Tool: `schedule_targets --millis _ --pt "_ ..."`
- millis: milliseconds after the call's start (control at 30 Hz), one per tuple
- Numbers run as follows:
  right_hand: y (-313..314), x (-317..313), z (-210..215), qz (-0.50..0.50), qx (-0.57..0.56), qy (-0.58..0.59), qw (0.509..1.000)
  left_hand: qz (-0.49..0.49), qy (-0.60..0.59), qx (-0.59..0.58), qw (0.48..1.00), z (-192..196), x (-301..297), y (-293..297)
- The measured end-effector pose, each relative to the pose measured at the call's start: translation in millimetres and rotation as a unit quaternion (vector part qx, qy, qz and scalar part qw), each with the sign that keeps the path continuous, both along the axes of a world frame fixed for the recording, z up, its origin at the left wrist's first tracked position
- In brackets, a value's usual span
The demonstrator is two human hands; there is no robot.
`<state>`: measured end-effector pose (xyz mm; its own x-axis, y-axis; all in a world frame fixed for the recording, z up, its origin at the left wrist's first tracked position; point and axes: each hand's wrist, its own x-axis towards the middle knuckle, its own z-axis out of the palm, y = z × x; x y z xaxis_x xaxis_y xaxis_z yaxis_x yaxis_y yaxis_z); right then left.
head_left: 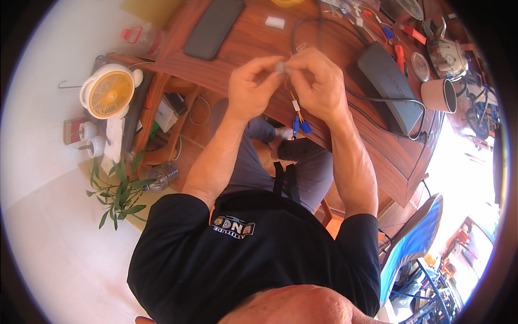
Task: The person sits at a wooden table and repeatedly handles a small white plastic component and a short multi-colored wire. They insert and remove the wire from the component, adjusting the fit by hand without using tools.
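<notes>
My left hand (252, 81) and my right hand (317, 81) meet above the near edge of the wooden table (253, 48). The fingers of both hands pinch a small white plug (280, 67) between them. Thin orange wires (294, 100) hang down from it, with blue ends (302, 127) at the bottom, over my lap. A black phone (214, 27) lies near the left corner of the table. A grey box (389, 86) with a black cord (377, 99) sits to the right. A cup (440, 95) stands by the right edge.
</notes>
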<state>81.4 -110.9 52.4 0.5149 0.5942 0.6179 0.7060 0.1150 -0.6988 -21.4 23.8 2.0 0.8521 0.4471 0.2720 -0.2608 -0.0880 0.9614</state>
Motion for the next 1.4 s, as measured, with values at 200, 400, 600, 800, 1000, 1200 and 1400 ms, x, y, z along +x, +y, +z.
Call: schedule_targets --millis 200,400,600,800,1000,1200,1400 --pt "-5 -4 -2 -0.013 0.013 0.245 0.969 0.01 0.004 -0.095 0.995 1 2 -1" --pt "4 -3 -8 -0.014 -0.041 0.096 0.994 -0.03 -0.078 -0.179 0.98 0 6 5" --pt "10 -13 -10 -0.011 -0.064 0.174 0.983 -0.042 -0.088 -0.206 0.974 2 4 4" --pt "10 -14 -11 0.021 -0.086 0.312 0.946 -0.037 -0.099 -0.197 0.975 3 3 3" --pt "8 -16 -7 0.021 -0.064 0.37 0.927 -0.035 -0.094 -0.238 0.966 1 3 3" --pt "11 -19 -5 -0.042 -0.056 0.196 0.978 -0.03 -0.105 -0.312 0.944 4 4 2" --pt "12 -17 -4 -0.091 -0.035 0.028 0.995 -0.045 -0.095 -0.313 0.944 2 4 5"
